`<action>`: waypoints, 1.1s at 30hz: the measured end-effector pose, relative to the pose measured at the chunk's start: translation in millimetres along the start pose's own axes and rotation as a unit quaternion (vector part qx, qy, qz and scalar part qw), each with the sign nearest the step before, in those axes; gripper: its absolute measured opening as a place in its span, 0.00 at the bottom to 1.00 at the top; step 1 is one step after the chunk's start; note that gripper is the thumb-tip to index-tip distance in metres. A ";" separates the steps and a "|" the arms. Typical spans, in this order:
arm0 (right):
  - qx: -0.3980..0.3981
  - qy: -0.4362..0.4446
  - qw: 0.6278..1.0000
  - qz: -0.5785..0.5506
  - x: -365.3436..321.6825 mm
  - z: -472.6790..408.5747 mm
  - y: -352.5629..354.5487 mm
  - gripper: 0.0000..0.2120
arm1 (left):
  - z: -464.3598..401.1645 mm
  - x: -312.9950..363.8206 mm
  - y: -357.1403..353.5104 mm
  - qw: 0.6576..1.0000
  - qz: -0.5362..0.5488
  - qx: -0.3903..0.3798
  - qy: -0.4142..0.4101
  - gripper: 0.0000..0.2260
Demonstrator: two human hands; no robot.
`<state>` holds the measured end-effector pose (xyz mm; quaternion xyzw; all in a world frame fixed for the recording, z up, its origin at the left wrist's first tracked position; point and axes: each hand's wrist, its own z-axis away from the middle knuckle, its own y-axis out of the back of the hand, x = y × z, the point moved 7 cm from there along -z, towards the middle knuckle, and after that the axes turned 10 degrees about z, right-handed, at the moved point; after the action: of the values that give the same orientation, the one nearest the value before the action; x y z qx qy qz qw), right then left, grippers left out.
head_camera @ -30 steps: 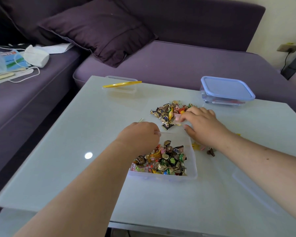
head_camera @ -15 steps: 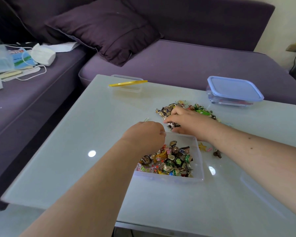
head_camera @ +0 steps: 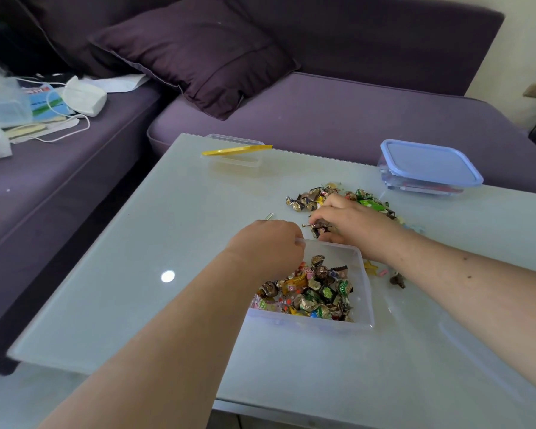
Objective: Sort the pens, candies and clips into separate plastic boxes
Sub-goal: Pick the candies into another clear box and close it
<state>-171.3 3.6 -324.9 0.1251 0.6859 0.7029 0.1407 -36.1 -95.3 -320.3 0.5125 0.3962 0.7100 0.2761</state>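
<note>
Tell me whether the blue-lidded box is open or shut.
Shut: the blue lid lies flat over the clear box, covering its whole top.

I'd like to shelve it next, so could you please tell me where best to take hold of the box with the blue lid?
Take the blue-lidded box by its two short clear side walls just under the lid rim, coming from above. It sits flat with the lid closed, and its sides look free; the candy pile lies nearer the person.

A: L hand (head_camera: 268, 243)?
B: Grips far-left rim of clear candy box (head_camera: 364, 292) w/ wrapped candies (head_camera: 310, 294) inside
A: R hand (head_camera: 350, 222)?
B: Fingers curled on candies at near edge of loose pile (head_camera: 310, 199), just beyond box. Blue-lidded box (head_camera: 429, 165) far right
</note>
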 end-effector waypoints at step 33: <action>0.159 -0.218 0.942 -0.201 27.2 56.9 47.0 0.18 | 6.0 -11.0 5.4 0.988 0.148 -0.052 0.012 0.11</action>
<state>-176.8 65.6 -276.8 0.1560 0.7523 0.4972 0.4032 -26.8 -105.3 -320.4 0.5422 0.2814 0.7687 0.1895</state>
